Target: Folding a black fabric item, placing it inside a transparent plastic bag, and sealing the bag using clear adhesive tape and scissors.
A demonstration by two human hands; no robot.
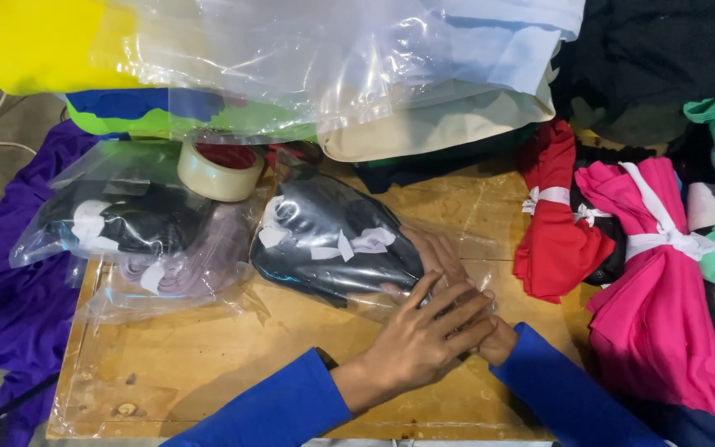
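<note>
Bagged black garment (333, 240) mid-table, one of two bagged | left hand (424, 335) spread flat, pressing bag's open end | right hand (448, 273) beneath, flattened inside bag | one tape roll (220, 170) behind | bare wooden table (208, 364) toward near edge

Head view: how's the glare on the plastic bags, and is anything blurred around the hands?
Head view: bright glare streaks on the clear bags piled at the top, milder sheen on the bagged black garment; left hand sharp, right hand seen hazily through the plastic; tape roll and wooden board evenly lit, soft shadows only.
</note>
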